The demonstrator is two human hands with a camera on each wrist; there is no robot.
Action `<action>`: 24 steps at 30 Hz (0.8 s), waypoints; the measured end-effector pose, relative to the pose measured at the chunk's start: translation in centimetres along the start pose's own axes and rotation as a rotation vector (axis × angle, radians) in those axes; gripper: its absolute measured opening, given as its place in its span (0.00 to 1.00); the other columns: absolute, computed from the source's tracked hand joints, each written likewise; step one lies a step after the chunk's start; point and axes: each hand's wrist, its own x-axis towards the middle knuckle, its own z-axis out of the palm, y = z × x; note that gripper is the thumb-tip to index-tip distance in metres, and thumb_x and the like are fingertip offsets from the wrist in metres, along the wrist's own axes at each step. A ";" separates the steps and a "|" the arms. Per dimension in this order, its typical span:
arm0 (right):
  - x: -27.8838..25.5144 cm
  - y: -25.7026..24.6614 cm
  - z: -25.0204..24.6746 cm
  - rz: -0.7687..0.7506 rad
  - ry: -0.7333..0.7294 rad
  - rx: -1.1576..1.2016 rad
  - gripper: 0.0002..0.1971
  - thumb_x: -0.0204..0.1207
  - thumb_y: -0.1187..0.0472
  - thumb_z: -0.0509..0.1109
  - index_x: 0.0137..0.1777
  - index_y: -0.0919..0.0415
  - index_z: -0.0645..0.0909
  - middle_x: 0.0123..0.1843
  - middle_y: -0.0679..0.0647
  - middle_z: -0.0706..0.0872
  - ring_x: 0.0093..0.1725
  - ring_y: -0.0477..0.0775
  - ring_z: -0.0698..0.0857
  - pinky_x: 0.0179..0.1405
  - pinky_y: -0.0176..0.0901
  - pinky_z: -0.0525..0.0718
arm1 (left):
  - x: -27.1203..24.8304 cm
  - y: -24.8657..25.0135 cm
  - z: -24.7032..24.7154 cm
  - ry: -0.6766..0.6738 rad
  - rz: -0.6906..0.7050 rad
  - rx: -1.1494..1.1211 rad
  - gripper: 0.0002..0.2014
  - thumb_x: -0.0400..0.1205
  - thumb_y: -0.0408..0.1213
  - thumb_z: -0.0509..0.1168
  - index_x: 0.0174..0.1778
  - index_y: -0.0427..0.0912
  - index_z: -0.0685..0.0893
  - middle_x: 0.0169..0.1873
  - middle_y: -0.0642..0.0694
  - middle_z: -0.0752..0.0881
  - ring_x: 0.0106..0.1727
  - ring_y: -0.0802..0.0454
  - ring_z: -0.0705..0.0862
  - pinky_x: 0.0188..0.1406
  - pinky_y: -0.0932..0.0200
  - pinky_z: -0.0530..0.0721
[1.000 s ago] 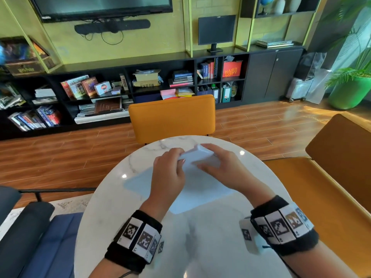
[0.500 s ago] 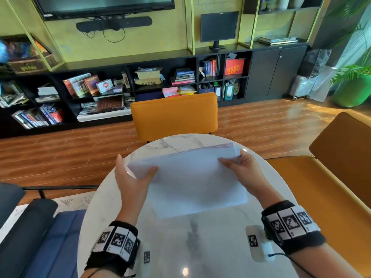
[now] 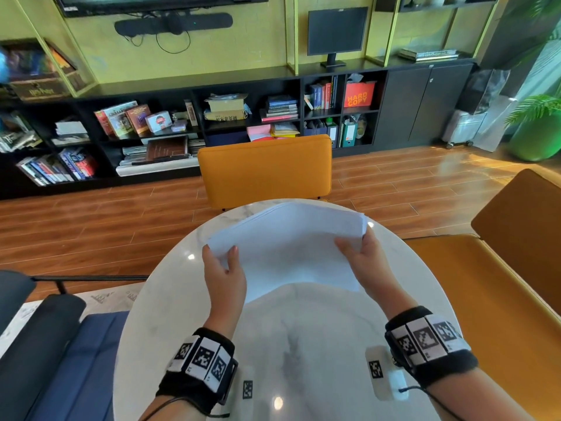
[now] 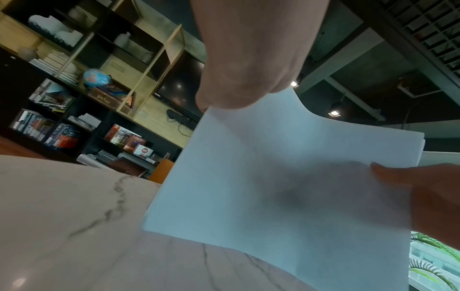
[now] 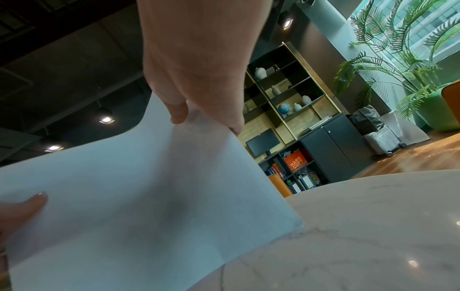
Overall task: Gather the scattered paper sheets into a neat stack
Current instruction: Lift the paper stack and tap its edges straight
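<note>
A stack of white paper sheets [image 3: 291,247] stands tilted on its near edge on the round marble table [image 3: 170,314], its top leaning away from me. My left hand [image 3: 223,262] pinches the stack's left edge, thumb on the near face. My right hand [image 3: 358,250] pinches the right edge the same way. The left wrist view shows the paper stack [image 4: 273,177] under my left hand [image 4: 239,98], with the right thumb on it. In the right wrist view my right hand [image 5: 199,116] grips the paper stack [image 5: 149,196] at its upper corner.
An orange chair [image 3: 265,170] stands behind the table and an orange bench [image 3: 491,299] on the right. A blue seat [image 3: 79,366] is at the lower left. Black bookshelves [image 3: 188,129] line the far wall, and a green planter [image 3: 537,138] stands at the right.
The sheets, first bunched under both hands at the table's middle, have been spread out and raised onto their near edge. Both hands moved apart to the stack's sides.
</note>
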 end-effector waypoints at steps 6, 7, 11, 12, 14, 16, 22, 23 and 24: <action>0.0 1.0 -0.5 0.000 0.062 0.011 0.16 0.76 0.65 0.70 0.62 0.51 0.78 0.56 0.51 0.88 0.55 0.48 0.87 0.52 0.42 0.85 | -0.4 -0.2 -0.3 0.048 0.077 0.031 0.22 0.84 0.35 0.61 0.74 0.32 0.68 0.66 0.38 0.81 0.67 0.44 0.80 0.69 0.52 0.77; -0.2 1.2 -0.5 -0.008 0.061 0.017 0.16 0.76 0.66 0.70 0.60 0.49 0.78 0.55 0.50 0.88 0.52 0.44 0.88 0.49 0.38 0.86 | -0.6 -0.3 -0.3 0.053 0.076 0.027 0.22 0.84 0.35 0.61 0.73 0.32 0.69 0.65 0.37 0.81 0.66 0.45 0.80 0.68 0.52 0.77; -0.9 2.3 -0.7 0.012 0.040 0.057 0.16 0.73 0.67 0.73 0.56 0.49 0.81 0.54 0.52 0.89 0.53 0.49 0.88 0.53 0.42 0.86 | -1.3 -1.6 -0.5 0.057 0.053 0.026 0.20 0.84 0.34 0.62 0.71 0.32 0.70 0.63 0.41 0.81 0.62 0.48 0.81 0.63 0.59 0.76; -1.1 3.0 -0.8 0.036 0.021 0.066 0.17 0.71 0.68 0.74 0.56 0.48 0.81 0.54 0.53 0.89 0.54 0.51 0.89 0.54 0.46 0.86 | -1.6 -2.1 -0.5 0.045 0.033 0.029 0.20 0.83 0.34 0.62 0.70 0.34 0.71 0.62 0.43 0.81 0.61 0.50 0.80 0.62 0.60 0.75; -1.5 4.6 -1.0 0.111 -0.033 0.056 0.21 0.67 0.66 0.78 0.57 0.48 0.80 0.55 0.54 0.90 0.56 0.54 0.88 0.57 0.53 0.85 | -2.1 -3.6 -0.7 0.001 -0.039 0.028 0.20 0.83 0.36 0.64 0.70 0.37 0.71 0.64 0.45 0.80 0.63 0.50 0.79 0.64 0.58 0.75; -2.1 6.1 -0.9 0.188 -0.060 0.052 0.23 0.66 0.63 0.79 0.61 0.51 0.80 0.56 0.55 0.90 0.57 0.55 0.88 0.59 0.54 0.85 | -2.4 -4.9 -0.7 -0.042 -0.110 0.040 0.22 0.82 0.37 0.65 0.72 0.37 0.71 0.67 0.42 0.80 0.68 0.45 0.79 0.69 0.52 0.76; -1.7 6.7 -0.5 0.244 0.082 0.082 0.09 0.75 0.63 0.71 0.55 0.56 0.83 0.49 0.57 0.90 0.54 0.62 0.88 0.57 0.57 0.84 | -1.8 -5.3 -0.5 -0.054 -0.152 0.051 0.24 0.86 0.38 0.58 0.77 0.35 0.65 0.70 0.37 0.78 0.70 0.41 0.78 0.71 0.46 0.77; -1.7 6.5 -0.6 0.231 0.085 0.086 0.08 0.75 0.63 0.71 0.52 0.54 0.84 0.48 0.55 0.90 0.52 0.59 0.88 0.56 0.55 0.84 | -1.8 -5.2 -0.6 -0.047 -0.141 0.047 0.23 0.86 0.38 0.58 0.76 0.35 0.67 0.68 0.37 0.79 0.69 0.41 0.78 0.69 0.48 0.77; -1.9 6.3 -0.7 0.218 0.081 0.085 0.07 0.74 0.64 0.72 0.50 0.53 0.84 0.48 0.54 0.90 0.50 0.57 0.88 0.56 0.52 0.84 | -1.8 -5.2 -0.7 -0.045 -0.135 0.046 0.22 0.85 0.38 0.59 0.75 0.35 0.68 0.66 0.38 0.80 0.67 0.42 0.79 0.67 0.50 0.78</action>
